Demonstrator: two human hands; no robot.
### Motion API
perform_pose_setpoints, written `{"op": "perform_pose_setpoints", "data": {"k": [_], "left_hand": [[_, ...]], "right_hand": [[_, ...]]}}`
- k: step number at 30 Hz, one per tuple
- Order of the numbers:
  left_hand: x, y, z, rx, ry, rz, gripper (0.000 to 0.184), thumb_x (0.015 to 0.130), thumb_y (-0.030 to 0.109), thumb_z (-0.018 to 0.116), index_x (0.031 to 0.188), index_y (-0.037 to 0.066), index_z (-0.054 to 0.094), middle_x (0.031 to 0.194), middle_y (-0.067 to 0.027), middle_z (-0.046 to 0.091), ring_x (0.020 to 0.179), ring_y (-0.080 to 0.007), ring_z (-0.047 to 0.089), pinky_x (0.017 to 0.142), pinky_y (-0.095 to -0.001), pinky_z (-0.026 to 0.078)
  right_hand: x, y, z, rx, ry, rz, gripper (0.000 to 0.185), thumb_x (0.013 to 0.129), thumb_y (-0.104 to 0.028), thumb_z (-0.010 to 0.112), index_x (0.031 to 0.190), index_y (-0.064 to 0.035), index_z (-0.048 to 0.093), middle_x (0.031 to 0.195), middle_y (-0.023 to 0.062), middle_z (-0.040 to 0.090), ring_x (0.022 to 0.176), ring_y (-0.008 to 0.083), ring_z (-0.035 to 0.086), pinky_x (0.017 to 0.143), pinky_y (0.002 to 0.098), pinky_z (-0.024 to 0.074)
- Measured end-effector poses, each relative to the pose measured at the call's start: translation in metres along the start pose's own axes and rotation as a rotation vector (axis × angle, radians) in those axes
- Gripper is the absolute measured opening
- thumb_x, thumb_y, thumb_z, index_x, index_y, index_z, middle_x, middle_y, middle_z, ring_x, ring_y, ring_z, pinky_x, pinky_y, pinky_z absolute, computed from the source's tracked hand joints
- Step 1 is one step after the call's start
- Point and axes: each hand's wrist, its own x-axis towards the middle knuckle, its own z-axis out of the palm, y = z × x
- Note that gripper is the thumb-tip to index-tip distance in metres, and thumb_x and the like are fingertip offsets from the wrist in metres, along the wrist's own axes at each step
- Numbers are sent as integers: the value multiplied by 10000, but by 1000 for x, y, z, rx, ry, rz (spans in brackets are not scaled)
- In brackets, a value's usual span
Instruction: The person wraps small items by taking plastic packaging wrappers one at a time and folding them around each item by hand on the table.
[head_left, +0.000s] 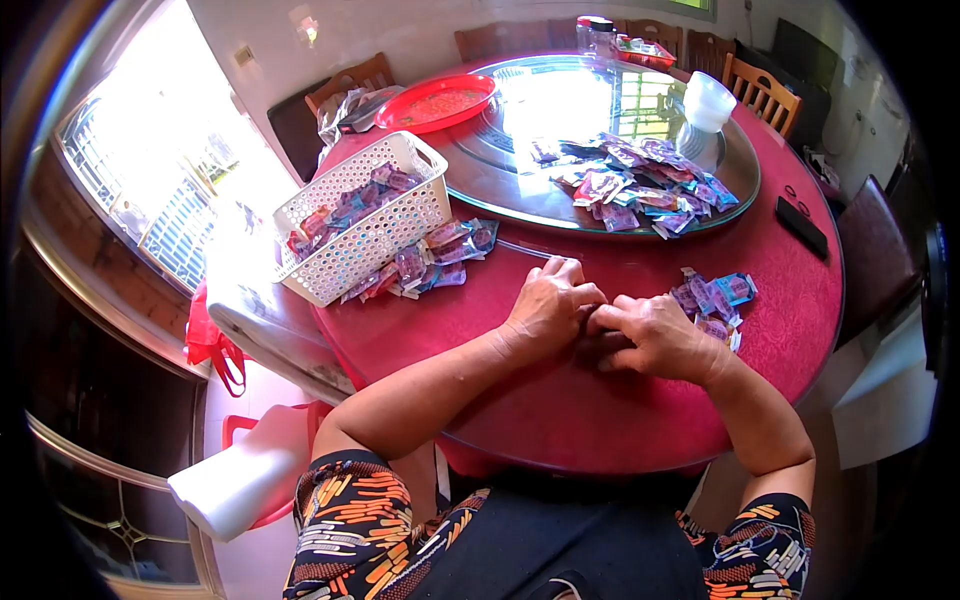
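Note:
Over the red tablecloth [540, 420], my left hand [553, 305] and my right hand [650, 335] meet with fingers curled in; whatever they hold, if anything, is hidden. Just right of my right hand lies a small pile of purple and blue packets [715, 300]. A white perforated basket [385, 235] at the left is tilted and holds similar small packets [350, 208]. More packets [440, 262] lie against its right side. Beyond my hands, a large heap of packets [645, 185] rests on the glass turntable [500, 195].
A red round tray [437, 103] sits at the back left. White bowls [708, 102], jars [597, 38] and a red basket [645, 54] stand farther back. A black phone [801, 228] lies at the right edge. Chairs surround the table; a white bin [245, 475] stands lower left.

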Motion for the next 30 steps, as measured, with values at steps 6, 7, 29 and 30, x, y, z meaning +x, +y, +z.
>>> {"op": "perform_pose_setpoints", "data": {"k": [6,7,29,30], "left_hand": [[0,1,4,34,38,7,217,787,187,818,1002,222,804,961,-40,629,1027,-293,604,851,-456,506],[0,0,5,28,49,33,216,782,188,820,996,212,799,958,-40,630,1020,-296,606,843,-456,507],[8,-5,-2,-19,37,76,150,822,130,832,962,120,777,908,-65,643,954,-296,606,800,-439,513],[9,-4,-2,-18,27,55,136,824,155,821,953,135,781,928,-66,649,979,-308,610,811,-452,519]], "right_hand": [[-2,-7,-29,238,-384,48,356,798,-337,822,1072,-130,725,1133,138,760,963,312,750,800,443,574],[-1,-5,-26,295,-261,10,356,804,-329,822,1083,-131,722,1115,140,758,960,318,747,801,444,573],[-7,16,-26,343,-176,130,448,712,-263,849,1095,-63,731,958,141,796,897,306,768,814,398,577],[-9,13,-28,379,-242,120,462,697,-263,855,1090,-55,730,951,132,797,884,297,767,807,391,578]]}}
